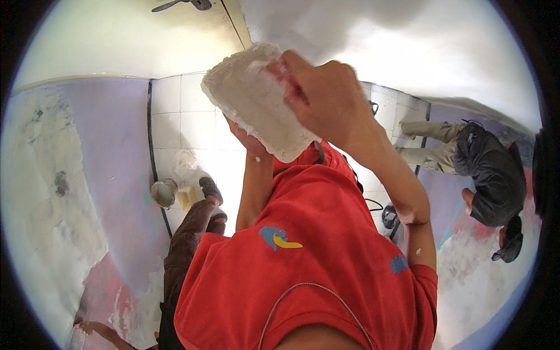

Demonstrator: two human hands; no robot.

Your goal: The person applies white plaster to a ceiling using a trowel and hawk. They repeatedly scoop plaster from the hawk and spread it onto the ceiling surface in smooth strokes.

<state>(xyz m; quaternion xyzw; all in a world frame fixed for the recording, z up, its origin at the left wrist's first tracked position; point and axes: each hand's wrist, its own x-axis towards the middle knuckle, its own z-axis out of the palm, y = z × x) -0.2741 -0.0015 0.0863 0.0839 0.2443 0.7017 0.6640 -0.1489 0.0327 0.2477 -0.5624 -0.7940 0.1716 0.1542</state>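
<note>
In front of my chest is a rectangular slab-like board (251, 96), thickly coated in white putty with rough edges. My left hand (251, 140) holds it from below; most of the fingers are hidden behind it. Over the board's right side, my right hand (332, 96) is closed, its knuckles up. A blurred reddish patch shows at its fingers, and what it grips there I cannot make out. White specks dot both forearms.
To the left stand a person's dark-trousered legs (189, 251), beside a round metal container (164, 192) and a small yellowish block (186, 198) on the tiled floor (195, 125). At right another person in dark clothes (493, 169) bends by a patchy wall (466, 268). A door handle (198, 4) shows ahead.
</note>
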